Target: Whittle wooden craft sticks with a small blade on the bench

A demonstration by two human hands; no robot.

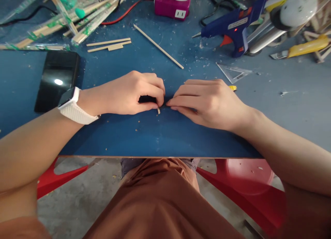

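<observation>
Near the front of the blue table [124,139], my left hand [137,92] pinches a tiny piece of wooden stick [159,111] between thumb and forefinger; only its end shows below the fingertips. Just to the right, my right hand [207,101] has its thumb and fingers pressed together, low over the tabletop. What it holds, if anything, is hidden. A gap separates the two sets of fingertips. Beyond the hands lie a long thin wooden stick [158,46] and several short cut sticks [108,46].
A black phone [55,84] lies by my left wrist. Bundled sticks in plastic [95,20] are at the back left, a purple power adapter [172,4] behind. On the right are a blue glue gun [235,27], a yellow utility knife [305,48] and a clear set square [232,73].
</observation>
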